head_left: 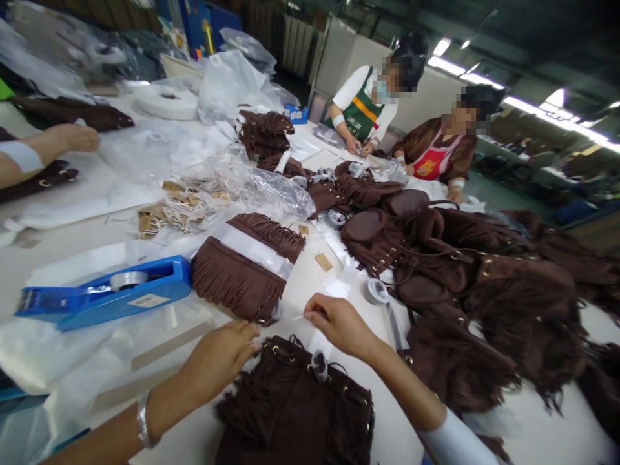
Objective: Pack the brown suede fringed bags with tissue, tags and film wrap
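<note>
A dark brown fringed bag [295, 413] with gold eyelets and a drawcord lies in front of me, a small grey-wrapped piece at its top. My left hand [220, 355] is beside its upper left edge, fingers bent together; what they hold, if anything, is hidden. My right hand [339, 323] is above the bag, thumb and fingers pinched; a faint clear edge shows by the fingertips, too unclear to name. Just beyond my hands lies a folded fringed bag [242, 278] with a white band [256, 248] around it.
At left stands a blue tape dispenser [130, 290]. Paper tags with strings [169, 210] lie behind it. Brown bags [484, 290] are heaped at right, near a grey-wrapped roll [376, 290]. Another person's hand [72, 137] is at far left; two co-workers [358, 123] work across the table.
</note>
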Demonstrator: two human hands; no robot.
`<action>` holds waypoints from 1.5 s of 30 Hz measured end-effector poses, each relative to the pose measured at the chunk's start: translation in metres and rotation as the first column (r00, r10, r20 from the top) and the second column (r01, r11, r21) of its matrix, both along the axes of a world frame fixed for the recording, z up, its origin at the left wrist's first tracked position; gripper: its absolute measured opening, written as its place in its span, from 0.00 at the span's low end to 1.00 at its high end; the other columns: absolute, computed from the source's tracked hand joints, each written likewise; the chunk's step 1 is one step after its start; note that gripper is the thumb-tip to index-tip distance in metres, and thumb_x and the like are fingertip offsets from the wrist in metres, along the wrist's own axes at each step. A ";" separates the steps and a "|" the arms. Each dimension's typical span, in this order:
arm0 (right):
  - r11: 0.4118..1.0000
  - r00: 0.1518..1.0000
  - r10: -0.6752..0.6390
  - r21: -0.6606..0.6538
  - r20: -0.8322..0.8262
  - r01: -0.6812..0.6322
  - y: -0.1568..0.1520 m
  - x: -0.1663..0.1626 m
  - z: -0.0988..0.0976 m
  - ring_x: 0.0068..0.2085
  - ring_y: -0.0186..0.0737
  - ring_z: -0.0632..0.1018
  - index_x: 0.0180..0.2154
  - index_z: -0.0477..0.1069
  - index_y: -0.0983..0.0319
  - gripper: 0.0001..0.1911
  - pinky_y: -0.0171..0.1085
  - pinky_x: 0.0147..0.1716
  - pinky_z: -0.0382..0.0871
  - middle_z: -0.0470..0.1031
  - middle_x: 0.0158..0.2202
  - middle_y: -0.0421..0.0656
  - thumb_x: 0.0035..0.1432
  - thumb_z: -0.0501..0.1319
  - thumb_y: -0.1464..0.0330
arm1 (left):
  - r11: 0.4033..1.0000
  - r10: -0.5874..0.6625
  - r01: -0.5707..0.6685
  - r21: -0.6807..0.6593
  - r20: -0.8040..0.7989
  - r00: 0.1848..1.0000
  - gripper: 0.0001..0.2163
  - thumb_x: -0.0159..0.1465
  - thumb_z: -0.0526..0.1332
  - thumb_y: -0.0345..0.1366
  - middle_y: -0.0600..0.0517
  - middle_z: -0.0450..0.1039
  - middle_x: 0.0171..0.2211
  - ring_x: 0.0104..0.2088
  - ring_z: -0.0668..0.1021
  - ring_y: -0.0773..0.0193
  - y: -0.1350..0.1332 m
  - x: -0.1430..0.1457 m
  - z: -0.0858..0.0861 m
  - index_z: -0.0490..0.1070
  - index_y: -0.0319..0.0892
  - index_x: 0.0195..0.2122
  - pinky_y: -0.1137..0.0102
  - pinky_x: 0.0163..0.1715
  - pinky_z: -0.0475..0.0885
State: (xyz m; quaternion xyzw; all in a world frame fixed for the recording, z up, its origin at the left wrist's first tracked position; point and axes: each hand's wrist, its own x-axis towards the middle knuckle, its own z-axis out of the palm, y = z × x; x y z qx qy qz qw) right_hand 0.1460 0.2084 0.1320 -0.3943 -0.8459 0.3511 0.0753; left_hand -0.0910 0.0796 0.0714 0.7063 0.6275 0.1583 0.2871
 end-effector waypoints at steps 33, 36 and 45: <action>0.841 0.868 0.467 -0.219 -0.168 -0.494 -0.003 -0.038 -0.053 0.40 0.34 0.77 0.41 0.70 0.59 0.07 0.30 0.43 0.66 0.77 0.38 0.40 0.65 0.55 0.73 | 0.929 0.064 0.110 0.354 -0.446 0.893 0.19 0.65 0.53 0.24 0.51 0.74 0.31 0.36 0.73 0.57 -0.030 0.004 -0.058 0.71 0.44 0.55 0.59 0.42 0.63; 0.846 0.868 0.467 -0.199 -0.170 -0.494 0.002 -0.035 -0.051 0.40 0.34 0.77 0.40 0.70 0.60 0.07 0.29 0.43 0.66 0.77 0.37 0.40 0.65 0.55 0.73 | 0.938 0.060 0.102 0.332 -0.444 0.894 0.20 0.65 0.53 0.23 0.52 0.74 0.31 0.35 0.74 0.58 -0.031 0.005 -0.057 0.70 0.44 0.56 0.60 0.42 0.64; 0.919 0.936 0.351 -0.191 0.003 -0.344 -0.004 -0.045 -0.060 0.31 0.34 0.77 0.38 0.70 0.59 0.08 0.29 0.34 0.64 0.76 0.30 0.37 0.61 0.56 0.75 | 0.927 0.066 0.118 0.356 -0.465 0.883 0.22 0.63 0.52 0.20 0.54 0.74 0.28 0.29 0.76 0.60 -0.031 0.006 -0.054 0.69 0.42 0.56 0.63 0.35 0.66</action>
